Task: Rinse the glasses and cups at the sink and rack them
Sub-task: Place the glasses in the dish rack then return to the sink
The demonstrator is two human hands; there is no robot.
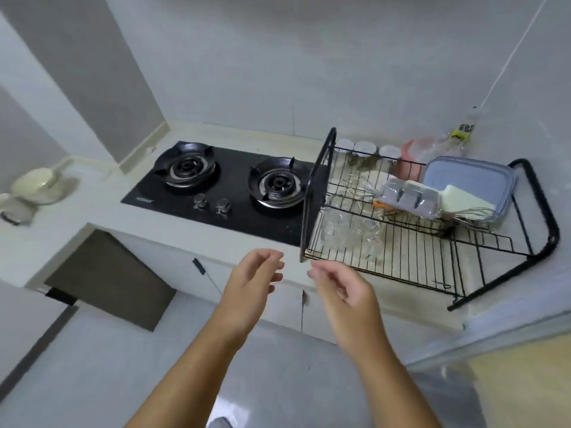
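Observation:
A black wire dish rack [411, 264] stands on the counter right of the stove. Several clear glasses [349, 234] sit on its lower shelf near the left end. Its upper shelf carries whisks [358, 185], a grey tray [411, 196] and stacked plastic lids [469, 177]. My left hand [251, 284] and my right hand [338, 287] hover side by side in front of the counter edge, just short of the rack's front left corner. Both hold nothing, with fingers loosely curled. No sink is in view.
A black two-burner gas stove [228, 186] fills the counter's middle. A pale kettle or pot [37, 185] sits on the far left counter. Small jars [364, 149], a pink bag [414, 152] and a bottle [463, 128] stand behind the rack. White cabinet doors lie below.

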